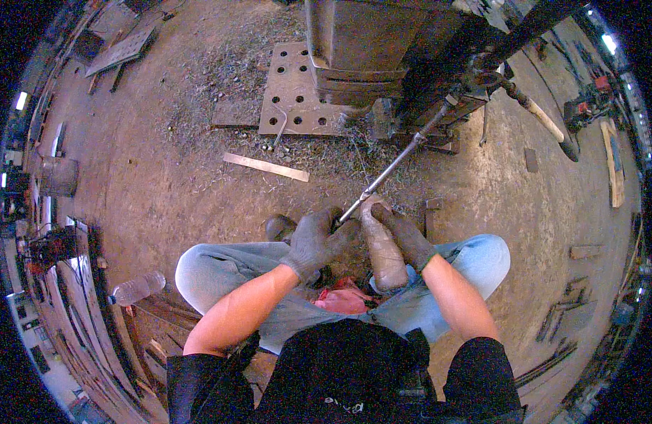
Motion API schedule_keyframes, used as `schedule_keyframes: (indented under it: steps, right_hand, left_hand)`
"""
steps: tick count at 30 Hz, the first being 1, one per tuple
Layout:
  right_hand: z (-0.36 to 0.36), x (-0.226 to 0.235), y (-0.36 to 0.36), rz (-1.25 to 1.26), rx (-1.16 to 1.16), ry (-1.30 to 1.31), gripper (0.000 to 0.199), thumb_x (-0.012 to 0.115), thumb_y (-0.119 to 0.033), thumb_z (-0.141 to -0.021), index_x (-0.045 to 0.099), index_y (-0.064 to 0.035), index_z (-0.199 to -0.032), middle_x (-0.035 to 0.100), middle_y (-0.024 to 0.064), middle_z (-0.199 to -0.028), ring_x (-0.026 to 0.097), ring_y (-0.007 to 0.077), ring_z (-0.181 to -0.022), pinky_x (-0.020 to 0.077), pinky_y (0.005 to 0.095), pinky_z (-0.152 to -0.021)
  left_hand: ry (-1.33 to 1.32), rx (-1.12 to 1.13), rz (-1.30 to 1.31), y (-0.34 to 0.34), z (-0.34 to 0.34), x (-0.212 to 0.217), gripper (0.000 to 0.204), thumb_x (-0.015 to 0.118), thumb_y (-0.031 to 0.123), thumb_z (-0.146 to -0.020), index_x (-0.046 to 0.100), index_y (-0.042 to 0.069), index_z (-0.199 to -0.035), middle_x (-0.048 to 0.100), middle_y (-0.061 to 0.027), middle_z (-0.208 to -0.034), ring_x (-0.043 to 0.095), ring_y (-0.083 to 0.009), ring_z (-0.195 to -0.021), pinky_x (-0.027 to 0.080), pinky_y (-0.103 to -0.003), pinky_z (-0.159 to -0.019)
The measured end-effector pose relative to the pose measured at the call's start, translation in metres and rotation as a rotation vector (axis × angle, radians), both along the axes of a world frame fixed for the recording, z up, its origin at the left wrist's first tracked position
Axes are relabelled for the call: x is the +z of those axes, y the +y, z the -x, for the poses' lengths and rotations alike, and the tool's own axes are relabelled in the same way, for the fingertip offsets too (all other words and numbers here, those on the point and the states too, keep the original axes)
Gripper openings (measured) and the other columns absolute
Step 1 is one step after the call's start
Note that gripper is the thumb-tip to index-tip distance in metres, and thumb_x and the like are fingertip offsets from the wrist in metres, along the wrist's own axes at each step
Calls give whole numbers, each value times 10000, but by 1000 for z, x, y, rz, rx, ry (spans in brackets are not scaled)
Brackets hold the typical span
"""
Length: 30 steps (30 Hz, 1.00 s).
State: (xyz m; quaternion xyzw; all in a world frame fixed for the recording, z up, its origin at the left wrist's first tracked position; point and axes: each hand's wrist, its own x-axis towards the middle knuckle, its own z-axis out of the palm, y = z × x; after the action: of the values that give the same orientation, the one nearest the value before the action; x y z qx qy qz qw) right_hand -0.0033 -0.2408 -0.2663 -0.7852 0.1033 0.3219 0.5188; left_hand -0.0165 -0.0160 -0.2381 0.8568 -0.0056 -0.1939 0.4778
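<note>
Both my hands wear dark grey work gloves. My left hand [317, 244] is closed round the near end of a long metal rod [396, 164]. That rod slants up and right to a dark joint on a large machine. Just right of it, my right hand [406, 234] grips the upper part of a dusty, brownish bottle-shaped thing [384, 256]. Its narrow end points up beside the rod, and its wide end hangs over my lap. Whether the narrow end touches the rod, I cannot tell. A pink-red cloth [344, 297] lies between my thighs.
The heavy machine body [358, 53] stands ahead, with a perforated metal plate [298, 92] beside it. Metal shavings litter the floor around a flat strip [267, 167]. A clear plastic bottle [138, 289] lies at my left, near long metal bars [79, 311].
</note>
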Motion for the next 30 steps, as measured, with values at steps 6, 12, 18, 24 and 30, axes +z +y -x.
schedule_keyframes:
  steps: [6,12,18,24,30]
  right_hand:
    - [-2,-8,-5,65,41,6,797,495,-677,-932,590,16,-1314,637,231,-1273,602,310,-1199,455,377,-1014]
    - [-1,-3,0,-40,-13,20,767,519,-630,-937,583,34,-1316,633,245,-1274,603,328,-1195,451,373,-1021]
    - [10,-55,-8,-21,-156,-88,747,597,-549,-925,505,32,-1386,592,218,-1320,571,301,-1213,453,377,-1020]
    - [5,-11,7,-228,-328,6,723,668,-480,-904,490,36,-1378,597,175,-1279,577,277,-1159,466,365,-991]
    - [5,-55,-12,-176,-206,90,651,605,-546,-933,610,7,-1276,635,226,-1261,609,350,-1155,451,418,-1020]
  left_hand:
    - [8,13,36,-3,0,3,484,644,485,-884,683,36,-1061,700,-222,-862,698,-393,-830,520,-462,-734]
    - [-4,25,63,-1,3,-6,505,648,489,-887,672,39,-1115,709,-218,-890,706,-386,-859,529,-454,-754]
    - [1,27,51,-3,2,-3,489,653,488,-884,677,45,-1092,710,-216,-883,706,-386,-855,530,-450,-755]
    - [15,34,35,-4,0,-5,466,655,488,-883,691,48,-1032,698,-222,-845,700,-391,-820,521,-457,-725]
    - [-16,41,33,-3,2,-16,473,658,504,-876,688,46,-989,684,-224,-818,691,-401,-787,512,-467,-702]
